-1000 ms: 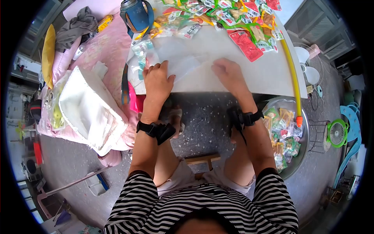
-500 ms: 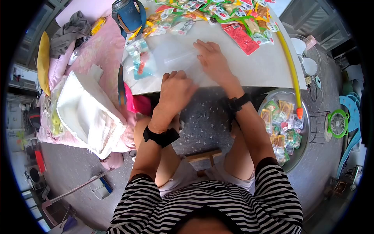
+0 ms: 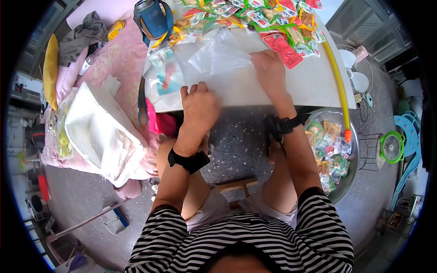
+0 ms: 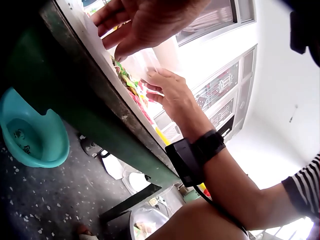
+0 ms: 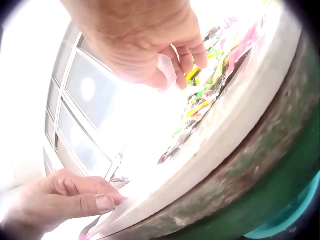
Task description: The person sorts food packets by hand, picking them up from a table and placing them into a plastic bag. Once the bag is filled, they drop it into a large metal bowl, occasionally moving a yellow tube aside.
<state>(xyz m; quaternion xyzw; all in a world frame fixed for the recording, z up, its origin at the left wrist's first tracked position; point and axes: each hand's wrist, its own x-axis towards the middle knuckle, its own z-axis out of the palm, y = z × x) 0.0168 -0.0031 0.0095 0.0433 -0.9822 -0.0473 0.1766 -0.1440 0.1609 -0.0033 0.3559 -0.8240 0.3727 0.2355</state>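
Note:
A thin clear plastic bag (image 3: 217,55) spreads over the white table top, its right end at my right hand (image 3: 271,76). In the right wrist view, whitish film (image 5: 166,70) shows between that hand's thumb and fingers, which pinch it. My left hand (image 3: 200,108), partly blurred, hovers by the table's near edge, left of the right hand. Its fingers (image 4: 112,22) look loosely bent in the left wrist view, with nothing seen in them. A blue-and-white printed plastic bag (image 3: 166,75) lies on the table just beyond the left hand.
Many colourful snack packets (image 3: 255,16) pile along the table's far side, beside a blue flask (image 3: 151,20). A yellow tube (image 3: 336,73) runs down the right edge. On the floor, a metal basin (image 3: 354,168) holds more packets. A white foam box (image 3: 86,120) sits at left.
My left hand has drawn back from the table top to the near edge. The right hand first reached left, then moved back right with the clear bag, which now spreads out.

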